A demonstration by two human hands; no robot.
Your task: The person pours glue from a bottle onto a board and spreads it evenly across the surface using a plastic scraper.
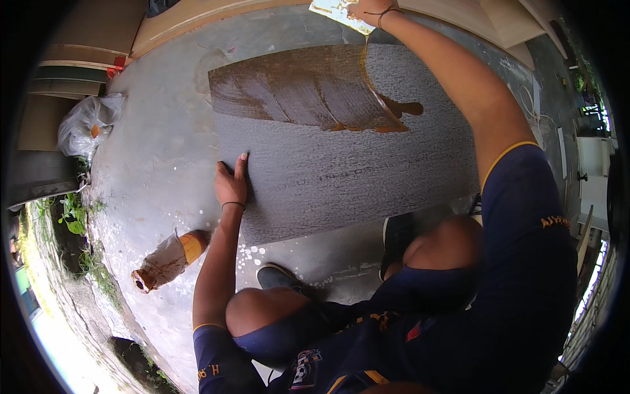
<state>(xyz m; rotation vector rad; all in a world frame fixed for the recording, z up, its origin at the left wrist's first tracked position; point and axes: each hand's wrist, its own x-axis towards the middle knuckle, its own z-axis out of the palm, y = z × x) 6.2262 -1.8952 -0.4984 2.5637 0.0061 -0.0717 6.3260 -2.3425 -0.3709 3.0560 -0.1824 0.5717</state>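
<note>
At the top edge of the view, my right hand [373,9] is closed on a pale, flat spreader [342,13] smeared with amber glue. A thin strand of glue runs from the spreader down to a grey textured sheet [341,184] on the floor. Brown glue [295,88] covers the far left part of the sheet in combed ridges, with a thicker bead along its right edge. My left hand [231,186] grips the sheet's left edge, thumb on top and fingers curled at the side. The fingertips there are partly hidden.
Left of my left forearm, a stained, yellow-and-grey cylindrical container [170,259] lies on the concrete floor [157,164]. A clear plastic bag [92,125] sits by stacked boards [72,79] at the far left. My knees and shoes are close to the sheet's near edge.
</note>
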